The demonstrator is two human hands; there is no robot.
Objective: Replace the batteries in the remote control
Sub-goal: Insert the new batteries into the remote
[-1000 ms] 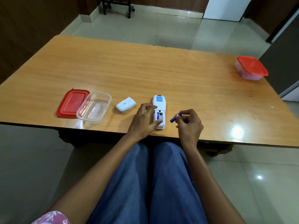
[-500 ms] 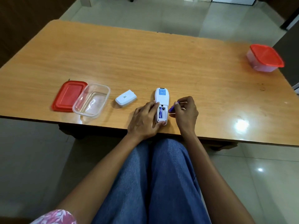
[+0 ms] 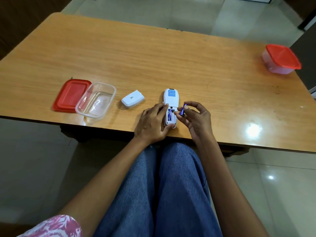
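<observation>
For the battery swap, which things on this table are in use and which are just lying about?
In use:
remote, face down, steadied by the left hand
battery already in its bay
second battery pinched in the right hand
battery cover, set aside

Lying about:
open clear box
its red lid
closed red-lidded box

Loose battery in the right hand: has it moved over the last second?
Yes. The loose battery, pinched by the right hand, has closed in leftward on the remote control, now beside its open compartment.

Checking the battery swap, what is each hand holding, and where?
Right hand pinches a blue battery around its middle; left hand steadies the remote by its lower end.
</observation>
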